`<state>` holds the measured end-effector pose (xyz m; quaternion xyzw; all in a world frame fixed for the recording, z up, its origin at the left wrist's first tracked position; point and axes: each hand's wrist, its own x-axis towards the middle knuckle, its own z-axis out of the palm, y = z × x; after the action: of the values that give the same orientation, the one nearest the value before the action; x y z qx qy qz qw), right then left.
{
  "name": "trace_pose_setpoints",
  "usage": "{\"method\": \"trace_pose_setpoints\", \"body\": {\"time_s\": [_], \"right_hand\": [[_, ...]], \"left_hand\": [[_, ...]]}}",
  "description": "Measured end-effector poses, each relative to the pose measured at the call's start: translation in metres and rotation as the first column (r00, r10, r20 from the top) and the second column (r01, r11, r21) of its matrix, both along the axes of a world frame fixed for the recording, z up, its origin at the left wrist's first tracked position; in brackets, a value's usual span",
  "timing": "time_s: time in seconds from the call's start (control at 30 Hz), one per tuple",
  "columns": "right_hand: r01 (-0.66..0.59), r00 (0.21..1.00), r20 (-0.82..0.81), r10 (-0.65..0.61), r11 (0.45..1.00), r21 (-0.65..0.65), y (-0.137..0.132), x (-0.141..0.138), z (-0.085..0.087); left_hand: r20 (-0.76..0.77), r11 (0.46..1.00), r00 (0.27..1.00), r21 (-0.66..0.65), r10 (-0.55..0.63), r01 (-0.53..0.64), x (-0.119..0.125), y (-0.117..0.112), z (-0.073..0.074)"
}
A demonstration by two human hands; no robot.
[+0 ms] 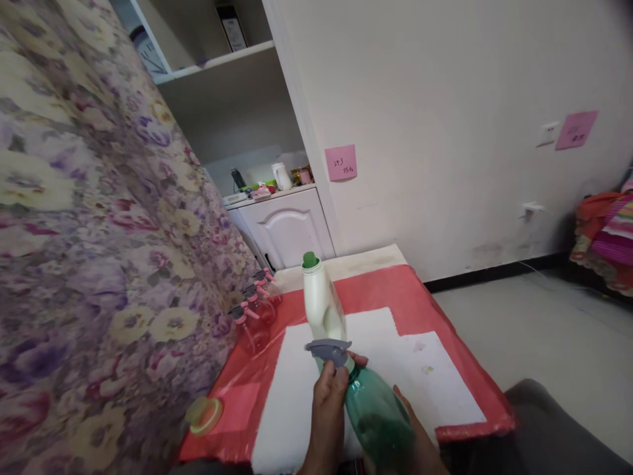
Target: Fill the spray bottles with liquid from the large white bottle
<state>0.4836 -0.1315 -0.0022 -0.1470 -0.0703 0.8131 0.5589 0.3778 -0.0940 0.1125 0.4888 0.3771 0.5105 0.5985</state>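
Note:
A translucent green spray bottle (378, 419) lies tilted over the near edge of the table. My left hand (327, 409) is closed round its neck, just under the grey trigger head (329, 349). From below on the right, my right hand (420, 442) holds the bottle's body, and most of its fingers are hidden behind the bottle. A white bottle with a green cap (322, 300) stands upright on the table just beyond the grey trigger head.
The table has a red cover (425, 297) with white paper sheets (386, 356) on it. Several clear spray bottles with pink triggers (254, 310) stand along the flowered curtain (89, 218). A round green-rimmed lid (205, 415) lies at the front left. White cupboard and shelves behind.

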Motion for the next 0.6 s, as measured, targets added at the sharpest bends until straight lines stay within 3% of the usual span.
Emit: {"method": "trace_pose_setpoints", "body": {"time_s": [0.07, 0.27, 0.37, 0.47, 0.6], "right_hand": [[-0.034, 0.997, -0.074, 0.027, 0.996, -0.088, 0.000, -0.001, 0.006], [-0.163, 0.984, 0.054, 0.172, 0.977, -0.139, 0.000, 0.003, 0.010], [-0.044, 0.983, 0.171, 0.064, 0.992, -0.114, 0.001, 0.007, 0.005], [0.098, 0.960, 0.261, -0.097, 0.995, 0.010, -0.001, 0.010, 0.004], [0.096, 0.955, 0.261, -0.143, 0.978, 0.184, -0.005, 0.015, 0.004]], "left_hand": [[-0.014, 1.000, 1.000, 0.007, -0.015, 0.015, -0.003, 0.002, -0.004], [-0.095, 0.995, 0.994, 0.093, 0.051, -0.042, -0.005, 0.003, -0.006], [-0.114, 0.982, 0.984, 0.141, 0.140, -0.123, -0.001, 0.000, -0.001], [-0.128, 0.954, 0.955, 0.173, 0.268, -0.244, 0.002, -0.002, 0.002], [-0.139, 0.935, 0.936, 0.202, 0.323, -0.293, 0.001, -0.002, 0.001]]}}
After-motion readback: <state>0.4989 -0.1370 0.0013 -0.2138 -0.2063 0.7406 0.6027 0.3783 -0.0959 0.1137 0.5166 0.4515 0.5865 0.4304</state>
